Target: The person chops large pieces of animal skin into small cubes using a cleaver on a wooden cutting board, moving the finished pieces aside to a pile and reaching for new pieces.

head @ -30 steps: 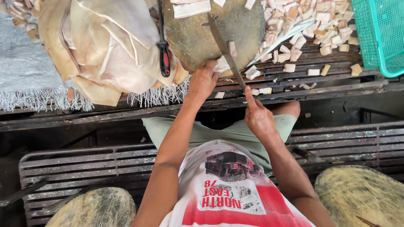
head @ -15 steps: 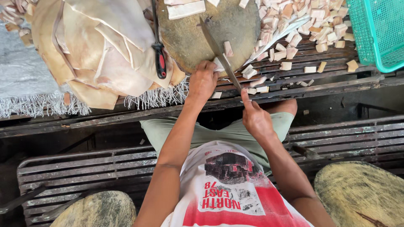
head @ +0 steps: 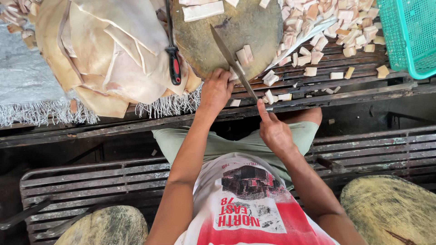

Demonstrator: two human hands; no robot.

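The knife [head: 229,56] lies slantwise across the near part of the round chopping block [head: 254,27], with its tip toward the block's centre and its handle end running down to the right hand [head: 274,131]. The right fingers [head: 263,110] are curled shut around the handle, index finger extended along it, just off the block's near edge. The blade rests between two groups of cut pieces: a pair of pale pieces [head: 245,54] on the block to its right, and a small piece under the left fingers [head: 222,77] to its left.

The left hand [head: 215,90] sits at the block's near rim, fingers bent down and pressed on that piece, touching or nearly touching the blade's left face. Whether the piece is pinched or merely held down cannot be told.

A long pale strip [head: 203,11] lies at the block's far edge. To the right of the block, a heap of cut cubes [head: 336,27] spreads over the slatted table [head: 363,86], reaching a green basket [head: 408,36] at the far right. To the left, a stack of large tan sheets [head: 104,50] rests on the table, with a second knife with a red-and-black handle [head: 172,59] lying between the stack and the block.
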